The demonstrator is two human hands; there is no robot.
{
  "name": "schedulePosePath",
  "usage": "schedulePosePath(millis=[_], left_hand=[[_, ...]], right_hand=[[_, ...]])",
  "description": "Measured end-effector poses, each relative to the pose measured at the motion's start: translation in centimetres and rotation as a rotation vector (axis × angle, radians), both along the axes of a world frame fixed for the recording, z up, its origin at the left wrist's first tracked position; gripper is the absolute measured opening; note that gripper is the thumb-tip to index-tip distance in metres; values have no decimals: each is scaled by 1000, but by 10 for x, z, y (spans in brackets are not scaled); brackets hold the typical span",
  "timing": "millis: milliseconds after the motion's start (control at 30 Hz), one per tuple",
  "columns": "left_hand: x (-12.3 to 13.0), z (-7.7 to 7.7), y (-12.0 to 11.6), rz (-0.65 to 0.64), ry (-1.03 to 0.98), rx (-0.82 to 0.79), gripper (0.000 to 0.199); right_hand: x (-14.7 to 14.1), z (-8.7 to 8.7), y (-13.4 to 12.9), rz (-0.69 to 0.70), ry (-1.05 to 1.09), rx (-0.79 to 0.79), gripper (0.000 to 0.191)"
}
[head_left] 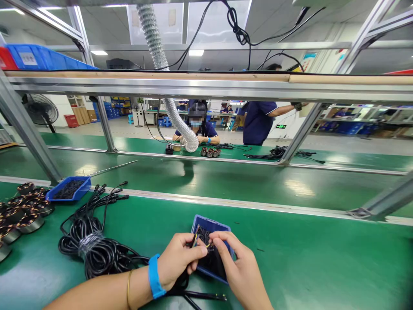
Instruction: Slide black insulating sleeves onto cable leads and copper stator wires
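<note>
Left hand: the left hand (179,255) is closed, thumb against fingers, grasping thin coloured wires (195,241), with yellow among them.
Right hand: the right hand (241,260) has its thumb and forefinger drawn together at the wires; I cannot tell whether they grip a wire.
Wires: between the 2 hands, above the near blue tray (229,229).
Near blue tray: holds small black pieces (213,260), partly hidden by the hands; 2 dark scraps (260,249) lie apart to its right.
Left wrist: a blue band (155,276), with a gold bangle (128,289) further up the arm.
Cables: a coiled black bundle (106,260), bound with clear wrap (89,242), lies left of the near blue tray; cable ends (209,296) show below that tray.
Far left: copper-wound rings (29,223) crowd the green bench (306,254), near a second blue tray (85,186) of black pieces.
Across the bench: a masked co-worker (211,132) sits behind a silver hose (174,114).
</note>
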State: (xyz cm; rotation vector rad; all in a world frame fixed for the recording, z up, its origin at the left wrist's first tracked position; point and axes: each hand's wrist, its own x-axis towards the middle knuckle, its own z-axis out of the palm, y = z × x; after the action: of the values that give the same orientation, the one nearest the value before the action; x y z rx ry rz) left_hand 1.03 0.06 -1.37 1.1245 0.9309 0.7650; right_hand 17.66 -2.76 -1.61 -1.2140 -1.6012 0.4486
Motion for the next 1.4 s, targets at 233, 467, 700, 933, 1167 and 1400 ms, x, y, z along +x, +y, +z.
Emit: schedulePosePath(millis=[233, 467, 700, 933, 1167, 1400], left_hand=[[0, 0, -1, 0, -9, -5, 32], [-1, 0, 0, -3, -25, 15, 30], [1, -3, -2, 38, -131, 48, 26], [-1, -4, -5, 18, -149, 59, 35], [-8, 4, -1, 124, -119, 172, 29], [-6, 1, 3, 150, -178, 77, 18]], right_hand=[[-2, -8, 4, -12, -47, 148, 13], [3, 4, 2, 150, -3, -17, 23], [6, 6, 1, 170, -19, -243, 16], [5, 9, -1, 215, -9, -288, 12], [37, 33, -14, 575, -77, -320, 18], [1, -1, 18, -38, -825, -190, 24]])
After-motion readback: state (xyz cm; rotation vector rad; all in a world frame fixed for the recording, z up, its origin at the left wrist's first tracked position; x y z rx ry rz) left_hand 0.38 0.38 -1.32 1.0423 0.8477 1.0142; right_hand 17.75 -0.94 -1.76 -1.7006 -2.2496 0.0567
